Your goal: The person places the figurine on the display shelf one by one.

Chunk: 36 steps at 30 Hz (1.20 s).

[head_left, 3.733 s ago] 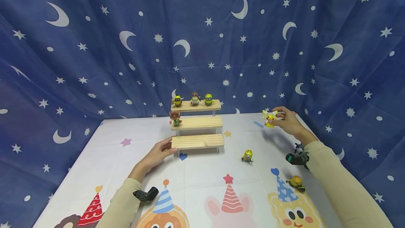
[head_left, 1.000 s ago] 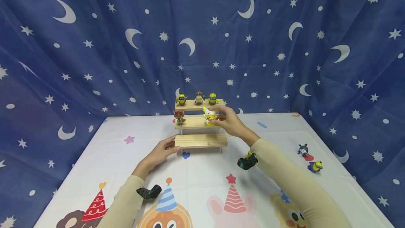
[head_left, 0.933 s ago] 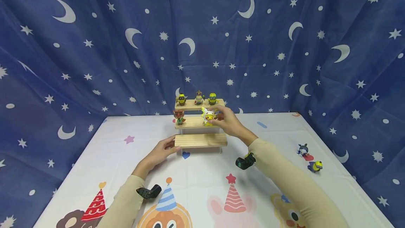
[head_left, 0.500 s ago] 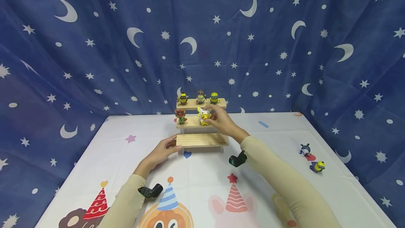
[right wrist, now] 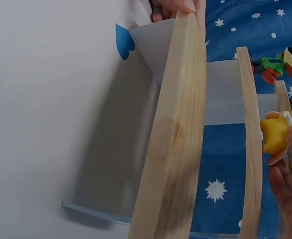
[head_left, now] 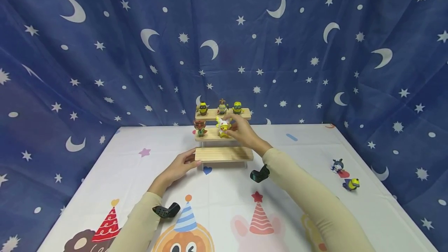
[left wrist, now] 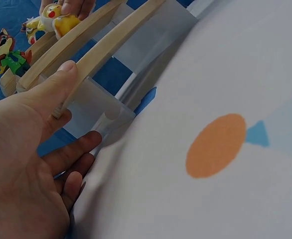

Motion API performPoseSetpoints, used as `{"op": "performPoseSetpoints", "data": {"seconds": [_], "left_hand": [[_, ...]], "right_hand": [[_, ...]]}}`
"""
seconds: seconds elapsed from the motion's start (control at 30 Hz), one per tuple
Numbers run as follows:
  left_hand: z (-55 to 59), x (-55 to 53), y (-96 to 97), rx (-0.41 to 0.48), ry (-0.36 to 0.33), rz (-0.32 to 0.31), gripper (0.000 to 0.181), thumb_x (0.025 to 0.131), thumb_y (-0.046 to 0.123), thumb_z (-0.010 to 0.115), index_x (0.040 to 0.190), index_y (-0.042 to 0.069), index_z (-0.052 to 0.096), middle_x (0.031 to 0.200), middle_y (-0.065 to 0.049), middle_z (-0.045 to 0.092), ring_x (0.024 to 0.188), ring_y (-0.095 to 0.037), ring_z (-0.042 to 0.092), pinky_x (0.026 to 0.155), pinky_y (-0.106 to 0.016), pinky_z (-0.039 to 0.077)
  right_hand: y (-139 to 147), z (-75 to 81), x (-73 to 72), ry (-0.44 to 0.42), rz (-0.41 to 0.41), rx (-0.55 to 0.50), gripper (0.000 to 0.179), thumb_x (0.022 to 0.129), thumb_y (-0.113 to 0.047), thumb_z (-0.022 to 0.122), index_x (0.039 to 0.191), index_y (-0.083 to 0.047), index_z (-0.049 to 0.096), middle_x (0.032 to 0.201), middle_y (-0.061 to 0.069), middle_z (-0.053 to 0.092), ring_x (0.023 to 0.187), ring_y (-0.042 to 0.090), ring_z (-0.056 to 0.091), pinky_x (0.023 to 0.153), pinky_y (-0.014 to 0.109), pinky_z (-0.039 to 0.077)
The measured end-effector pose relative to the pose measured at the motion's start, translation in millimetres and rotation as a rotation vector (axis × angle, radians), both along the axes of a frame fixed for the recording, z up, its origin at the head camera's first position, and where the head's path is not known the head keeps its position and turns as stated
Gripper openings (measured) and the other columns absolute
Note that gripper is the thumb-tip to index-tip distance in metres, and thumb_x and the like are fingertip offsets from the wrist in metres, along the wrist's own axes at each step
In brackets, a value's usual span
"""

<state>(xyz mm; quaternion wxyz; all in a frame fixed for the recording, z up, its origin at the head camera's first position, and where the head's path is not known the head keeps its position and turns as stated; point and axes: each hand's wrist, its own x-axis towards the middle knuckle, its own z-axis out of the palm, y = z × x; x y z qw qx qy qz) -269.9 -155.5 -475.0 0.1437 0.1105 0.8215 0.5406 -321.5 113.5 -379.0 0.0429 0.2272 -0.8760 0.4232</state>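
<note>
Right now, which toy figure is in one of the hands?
The white-and-yellow figure at the middle shelf: it alone is pinched, by the right hand; the reddish figure beside it stands free.

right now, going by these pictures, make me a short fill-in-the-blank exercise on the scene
The right hand pinches a white-and-yellow figure at the ____ tier of the wooden stand.
The left hand holds the wooden stand at its ____ tier.
The top tier bears ____ figures.
The background colour of the star-printed curtain is ____.

Missing words, in order: middle, bottom, three, blue.
</note>
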Motion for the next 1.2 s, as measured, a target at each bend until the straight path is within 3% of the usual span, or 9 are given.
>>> {"op": "performPoseSetpoints", "data": {"seconds": [0.53, 0.9, 1.2], "left_hand": [[-1.0, -0.6, -0.5, 0.002, -0.001, 0.003, 0.080, 0.098, 0.040, 0.067, 0.161, 0.011, 0.027, 0.155, -0.021, 0.047, 0.143, -0.038, 0.045, 0.119, -0.055, 0.037], [-2.1, -1.5, 0.2, 0.006, -0.001, 0.002, 0.079, 0.097, 0.039, 0.067, 0.161, 0.011, 0.028, 0.154, -0.020, 0.048, 0.142, -0.037, 0.047, 0.118, -0.055, 0.038], [-1.4, -0.9, 0.2, 0.011, -0.002, 0.002, 0.079, 0.098, 0.039, 0.067, 0.161, 0.011, 0.029, 0.154, -0.020, 0.048, 0.142, -0.037, 0.047, 0.118, -0.055, 0.038]], "right_hand": [[-6.0, -2.5, 2.9, 0.005, -0.006, -0.024, 0.046, 0.090, 0.002, 0.072, 0.132, -0.010, 0.056, 0.147, 0.012, 0.053, 0.111, 0.031, 0.069, 0.095, 0.038, 0.059], [-4.2, -7.2, 4.7, 0.007, 0.020, -0.080, 0.055, 0.089, 0.003, 0.073, 0.138, -0.014, 0.053, 0.144, 0.009, 0.055, 0.105, 0.028, 0.068, 0.090, 0.035, 0.060], [-3.4, -8.1, 5.6, 0.016, 0.029, -0.067, 0.060, 0.089, 0.002, 0.073, 0.141, -0.018, 0.051, 0.144, 0.009, 0.054, 0.103, 0.026, 0.069, 0.086, 0.034, 0.061]]}}
